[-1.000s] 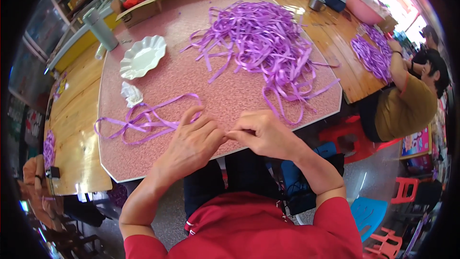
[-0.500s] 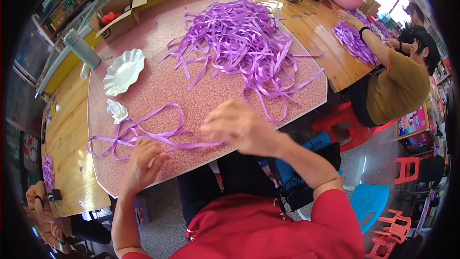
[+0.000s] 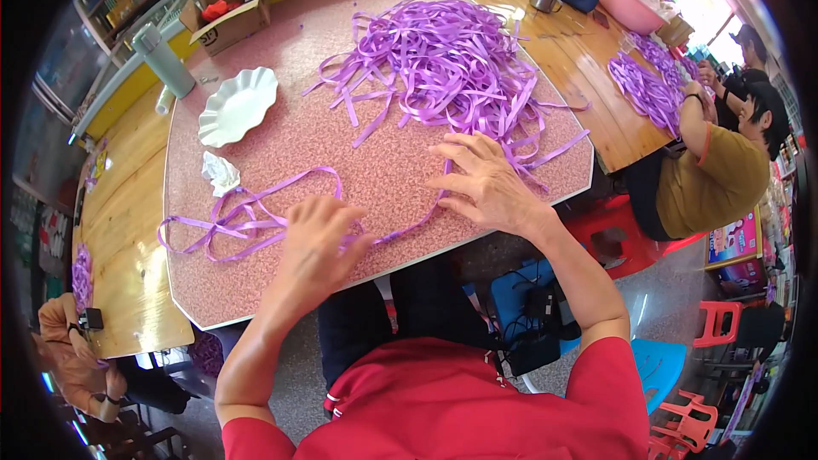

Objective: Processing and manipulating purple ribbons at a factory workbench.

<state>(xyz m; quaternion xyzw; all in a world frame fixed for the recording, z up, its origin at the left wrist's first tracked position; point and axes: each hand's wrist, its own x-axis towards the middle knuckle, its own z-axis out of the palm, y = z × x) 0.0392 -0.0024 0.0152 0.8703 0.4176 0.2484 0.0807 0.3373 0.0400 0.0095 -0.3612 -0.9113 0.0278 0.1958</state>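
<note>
A long purple ribbon (image 3: 412, 230) lies across the near part of the pink speckled table (image 3: 281, 140), looped at the left and running right toward a big heap of purple ribbons (image 3: 443, 55). My left hand (image 3: 319, 238) is over the ribbon near the front edge, fingers loose and thumb apart; part of the ribbon is hidden beneath it. To the right, my right hand (image 3: 486, 183) has its fingers spread, the tips close to the ribbon at the lower edge of the heap. Whether those fingertips touch it, I cannot tell.
A crumpled white tissue (image 3: 221, 173), a white scalloped dish (image 3: 239, 106), a grey-green bottle (image 3: 164, 60) and an open cardboard box (image 3: 232, 13) stand at the left. A co-worker in a brown shirt (image 3: 711, 170) sits at the right by more purple ribbons (image 3: 643, 89). A red stool (image 3: 618, 234) stands beside the table.
My right hand has moved right and away from me to the heap's lower edge, its fingers spreading. My left hand has shifted right along the ribbon. The view has turned slightly.
</note>
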